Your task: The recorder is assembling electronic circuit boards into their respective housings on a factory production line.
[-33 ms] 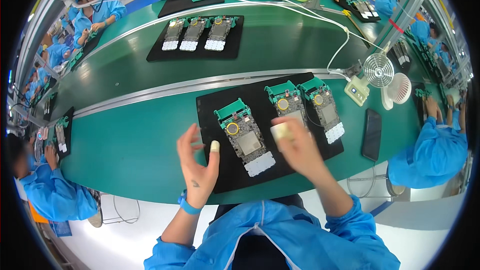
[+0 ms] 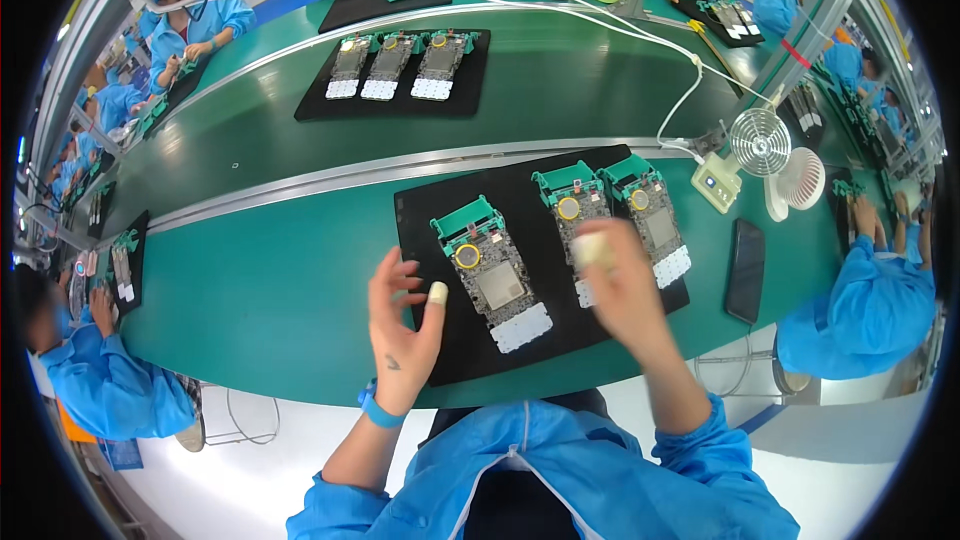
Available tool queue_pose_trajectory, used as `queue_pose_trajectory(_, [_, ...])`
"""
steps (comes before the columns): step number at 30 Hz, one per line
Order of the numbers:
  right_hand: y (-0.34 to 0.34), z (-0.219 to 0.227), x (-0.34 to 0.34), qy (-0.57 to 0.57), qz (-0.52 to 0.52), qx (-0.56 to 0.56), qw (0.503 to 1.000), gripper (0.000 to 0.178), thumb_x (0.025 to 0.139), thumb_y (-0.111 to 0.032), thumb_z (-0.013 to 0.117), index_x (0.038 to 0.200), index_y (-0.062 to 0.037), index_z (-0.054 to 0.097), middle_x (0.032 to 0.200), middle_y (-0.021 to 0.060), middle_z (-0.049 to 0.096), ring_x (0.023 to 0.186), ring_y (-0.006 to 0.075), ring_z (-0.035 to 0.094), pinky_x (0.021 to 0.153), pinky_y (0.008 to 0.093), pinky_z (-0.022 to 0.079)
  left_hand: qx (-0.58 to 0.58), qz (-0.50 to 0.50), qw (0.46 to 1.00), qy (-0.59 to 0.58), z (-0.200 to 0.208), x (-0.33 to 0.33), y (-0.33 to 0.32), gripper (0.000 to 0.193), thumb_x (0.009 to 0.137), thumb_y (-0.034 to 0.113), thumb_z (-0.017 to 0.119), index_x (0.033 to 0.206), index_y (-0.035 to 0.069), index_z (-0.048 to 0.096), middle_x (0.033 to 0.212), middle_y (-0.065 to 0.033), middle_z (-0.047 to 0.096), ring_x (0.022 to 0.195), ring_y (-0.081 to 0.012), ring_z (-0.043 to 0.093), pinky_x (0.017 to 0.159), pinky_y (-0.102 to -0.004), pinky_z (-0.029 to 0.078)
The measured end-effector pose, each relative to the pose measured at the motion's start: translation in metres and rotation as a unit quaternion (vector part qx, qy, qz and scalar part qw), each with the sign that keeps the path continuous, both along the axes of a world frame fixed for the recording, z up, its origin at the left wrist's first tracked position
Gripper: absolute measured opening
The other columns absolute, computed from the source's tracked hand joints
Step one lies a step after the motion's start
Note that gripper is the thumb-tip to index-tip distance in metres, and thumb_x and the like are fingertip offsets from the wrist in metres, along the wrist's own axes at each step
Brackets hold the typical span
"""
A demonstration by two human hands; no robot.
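Observation:
Three circuit boards with green plastic frames at the top lie on a black mat [image 2: 415, 215] in front of me. Each has a yellow-ringed round part and a white lower end. Beside the left circuit board [image 2: 502, 285], my left hand [image 2: 402, 335] hovers empty, fingers apart, with a pale cover on the thumb tip. Over the lower part of the middle circuit board [image 2: 592, 202] is my right hand [image 2: 628, 290], blurred by motion. A pale cover shows on one digit; whether it holds anything is unclear. It partly hides the right circuit board [image 2: 658, 225] too.
A dark phone [image 2: 744, 270] lies right of the mat. Beyond it stand a small wire-guard fan [image 2: 759, 141] and a white fan [image 2: 797, 183]. A metal rail [image 2: 330, 178] crosses the bench. Farther back, another mat [image 2: 315, 100] carries three boards. Co-workers sit around.
My right hand has moved to the right, from the gap beside the middle board to over its lower part. My left hand has shifted slightly right. The boards stay put.

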State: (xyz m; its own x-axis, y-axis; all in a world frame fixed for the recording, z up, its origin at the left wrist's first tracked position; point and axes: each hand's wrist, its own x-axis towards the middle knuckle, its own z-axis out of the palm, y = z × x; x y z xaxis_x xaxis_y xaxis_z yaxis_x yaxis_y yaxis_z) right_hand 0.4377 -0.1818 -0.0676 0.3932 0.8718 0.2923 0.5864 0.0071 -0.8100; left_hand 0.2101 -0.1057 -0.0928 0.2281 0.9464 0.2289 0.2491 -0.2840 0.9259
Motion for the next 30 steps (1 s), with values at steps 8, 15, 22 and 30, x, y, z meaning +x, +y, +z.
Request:
queue_pose_trajectory(8, [-0.004,-0.054,0.147,0.021,-0.155,-0.070,0.985,0.018,0.088,-0.011,0.049,0.103,-0.0013,0.050,0.076,0.0052,0.056,0.067,0.0130,0.056,0.056,0.0264,0.044,-0.285,-0.133,0.934,-0.170,-0.008,0.049,0.008,0.065,0.085,-0.004,0.056,0.140,-0.003,0.021,0.099,-0.0124,0.061,0.087,-0.0156,0.063,0.069,-0.0277,0.056])
queue_pose_trajectory(15, [-0.012,-0.013,0.121,0.246,-0.197,0.075,0.946,0.018,0.092,-0.015,0.046,0.104,-0.0026,0.049,0.080,0.0033,0.057,0.066,0.0090,0.056,0.054,0.0231,0.045,-0.313,-0.192,0.919,-0.144,-0.005,0.109,0.023,0.068,0.083,-0.001,0.060,0.141,0.001,0.025,0.100,-0.0106,0.061,0.088,-0.0136,0.060,0.069,-0.0259,0.054])
queue_pose_trajectory(22, [0.006,-0.009,0.056,0.233,0.000,0.034,0.972,0.019,0.087,-0.003,0.044,0.106,-0.0036,0.048,0.096,0.0016,0.051,0.086,0.0073,0.048,0.073,0.0220,0.041,-0.186,-0.160,0.957,-0.153,-0.036,0.141,0.016,0.052,0.088,0.002,0.053,0.135,-0.004,0.031,0.095,-0.0132,0.061,0.080,-0.0151,0.062,0.068,-0.0276,0.054])
queue_pose_trajectory(30, [0.021,-0.037,-0.007,0.216,0.095,-0.040,0.971,0.021,0.087,-0.002,0.047,0.108,-0.0005,0.047,0.101,0.0071,0.051,0.086,0.0100,0.049,0.074,0.0239,0.041,-0.248,-0.011,0.932,-0.265,-0.007,0.067,-0.031,0.049,0.093,0.010,0.046,0.140,0.010,0.031,0.097,-0.0068,0.056,0.084,-0.0124,0.057,0.068,-0.0248,0.052])
